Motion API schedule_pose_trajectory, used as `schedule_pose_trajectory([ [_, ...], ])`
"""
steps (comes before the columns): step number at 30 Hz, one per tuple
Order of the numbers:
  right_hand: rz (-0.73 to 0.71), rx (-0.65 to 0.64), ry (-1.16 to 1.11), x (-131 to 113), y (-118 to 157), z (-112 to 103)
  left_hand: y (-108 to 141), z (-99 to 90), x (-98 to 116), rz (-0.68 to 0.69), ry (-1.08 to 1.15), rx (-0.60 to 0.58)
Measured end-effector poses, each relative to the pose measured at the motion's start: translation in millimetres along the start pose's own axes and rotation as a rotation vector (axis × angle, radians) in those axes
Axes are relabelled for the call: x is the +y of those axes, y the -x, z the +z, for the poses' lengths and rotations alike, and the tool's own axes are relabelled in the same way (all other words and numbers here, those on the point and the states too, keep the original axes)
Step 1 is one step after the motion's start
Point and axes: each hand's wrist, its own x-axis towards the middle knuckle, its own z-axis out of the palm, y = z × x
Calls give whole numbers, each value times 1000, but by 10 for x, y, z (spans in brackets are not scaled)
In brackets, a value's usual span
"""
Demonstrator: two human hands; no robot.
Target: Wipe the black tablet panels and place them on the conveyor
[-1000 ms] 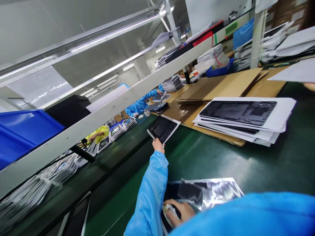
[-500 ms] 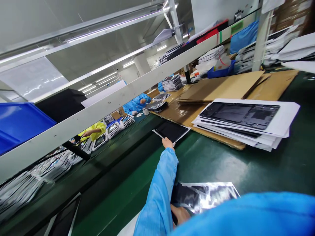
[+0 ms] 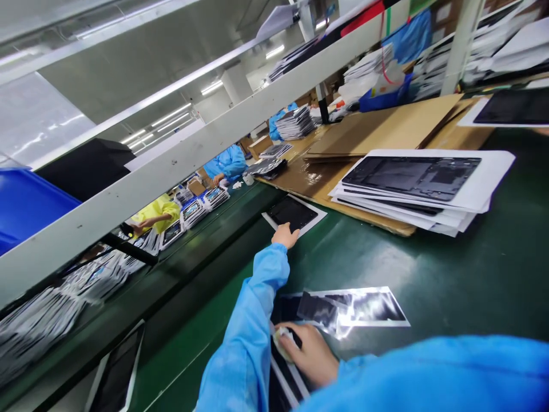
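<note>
My left hand [image 3: 286, 235] reaches forward to the near edge of a dark flat panel on a white sheet [image 3: 294, 212]. Its thumb stands apart from the fingers, which touch or hover over that edge. Closer to me, my right hand [image 3: 312, 353] has its fingers closed around a small whitish wad [image 3: 285, 344]. Under and beside it lie dark panels with white edges, partly hidden by my left sleeve. A shiny dark film with a white border [image 3: 369, 307] lies just beyond my right hand.
A stack of white sheets and dark panels [image 3: 412, 177] rests partly on cardboard [image 3: 386, 129]. Another panel [image 3: 514, 107] is at the upper right, by part of a hand. Left of a white beam [image 3: 171, 163] are a person in yellow [image 3: 158, 213] and more stacks; one panel [image 3: 118, 366] lies lower left.
The view has shifted. My left hand's thumb now stands out from the panel edge. More of my right hand shows, with the whitish wad. Another panel has appeared at the upper right.
</note>
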Motion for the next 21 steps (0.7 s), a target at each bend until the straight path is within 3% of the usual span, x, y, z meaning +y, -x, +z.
schedule_pose_trajectory([
  [6,14,-45,12,-185,-10,-130,667,-53,67,257,-256,-218],
  [12,-25,77,50,-214,305,-428,1492,79,-178,411,-360,-196],
  [17,10,285,253,146,850,-814,1997,324,-471,457,-336,-134],
  [21,8,286,502,572,1061,-954,2063,523,-526,501,-314,-130],
])
